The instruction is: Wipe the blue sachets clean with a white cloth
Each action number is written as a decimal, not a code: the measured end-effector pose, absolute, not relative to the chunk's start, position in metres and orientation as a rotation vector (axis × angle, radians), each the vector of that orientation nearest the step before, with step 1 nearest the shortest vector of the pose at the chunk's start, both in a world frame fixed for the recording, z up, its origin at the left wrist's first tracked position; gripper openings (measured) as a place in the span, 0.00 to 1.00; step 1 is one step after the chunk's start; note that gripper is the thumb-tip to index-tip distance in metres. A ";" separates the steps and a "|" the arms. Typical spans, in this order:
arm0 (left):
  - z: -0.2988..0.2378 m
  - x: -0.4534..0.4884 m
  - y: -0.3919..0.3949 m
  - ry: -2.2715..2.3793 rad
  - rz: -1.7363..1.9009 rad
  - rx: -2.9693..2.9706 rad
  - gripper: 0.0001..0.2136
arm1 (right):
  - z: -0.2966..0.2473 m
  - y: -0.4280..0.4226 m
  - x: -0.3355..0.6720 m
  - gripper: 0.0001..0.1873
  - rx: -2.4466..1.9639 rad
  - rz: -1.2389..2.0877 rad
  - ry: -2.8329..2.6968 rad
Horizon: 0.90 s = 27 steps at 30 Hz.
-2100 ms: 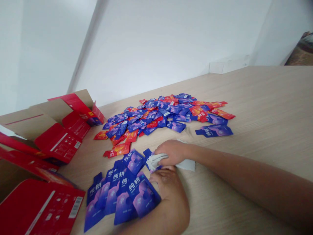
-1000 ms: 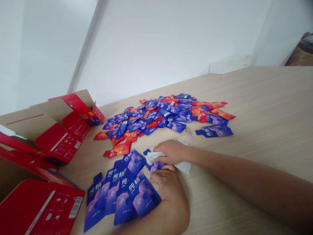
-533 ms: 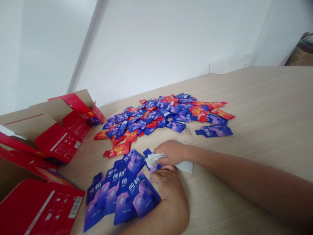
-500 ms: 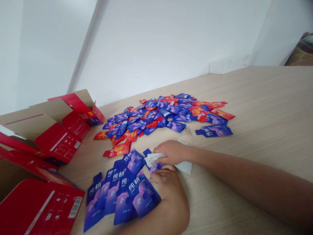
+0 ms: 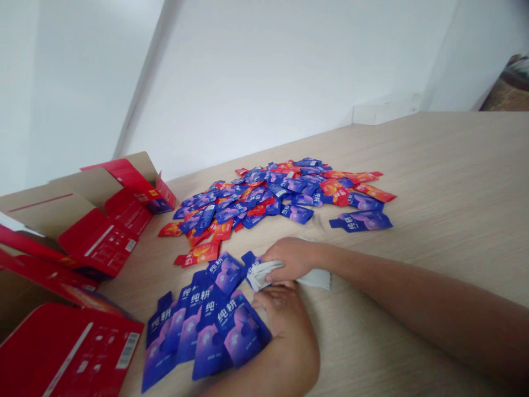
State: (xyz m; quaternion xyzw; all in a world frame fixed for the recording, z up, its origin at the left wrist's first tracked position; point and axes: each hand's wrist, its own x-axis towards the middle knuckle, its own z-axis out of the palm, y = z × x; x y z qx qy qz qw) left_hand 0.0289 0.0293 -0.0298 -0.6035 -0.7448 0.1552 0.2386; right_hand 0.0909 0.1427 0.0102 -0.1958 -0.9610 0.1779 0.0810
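Note:
My right hand (image 5: 292,258) is closed round a white cloth (image 5: 264,274) and presses it on a blue-and-purple pouch (image 5: 250,260) lying flat on the table. Only the spout end of this pouch shows; cloth and fingers cover the rest. My left hand (image 5: 281,309), fingers curled, grips the near end of the same pouch, though its fingertips are partly hidden. Left of the hands, several blue pouches (image 5: 243,333) overlap in a fanned row, with printed fronts up. One more blue pouch (image 5: 226,273) lies just beside the wiped one.
Behind my hands spreads a heap of blue and red pouches (image 5: 256,193). One red pouch (image 5: 202,253) and one blue pouch (image 5: 363,220) lie at its near edge. Open red cartons (image 5: 70,342) line the left side. A white wall (image 5: 268,82) borders the wooden table (image 5: 446,182).
The cloth under my right hand has shifted slightly across the pouch, uncovering more of its spout end. My left hand stays in nearly the same place.

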 end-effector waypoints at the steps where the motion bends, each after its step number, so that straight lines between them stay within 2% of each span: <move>1: -0.029 0.028 0.029 -2.036 0.428 -1.654 0.15 | 0.010 0.142 0.090 0.18 -0.607 0.501 -2.862; 15: -0.015 0.030 0.024 -1.873 0.596 -1.584 0.16 | -0.002 0.141 0.086 0.20 -1.099 0.174 -2.710; 21: -0.009 0.029 0.027 -2.005 0.591 -1.716 0.17 | -0.006 0.148 0.095 0.20 -1.355 0.098 -2.594; 27: 0.010 0.019 0.036 -2.242 0.585 -2.066 0.19 | -0.010 0.149 0.094 0.21 -1.402 0.086 -2.570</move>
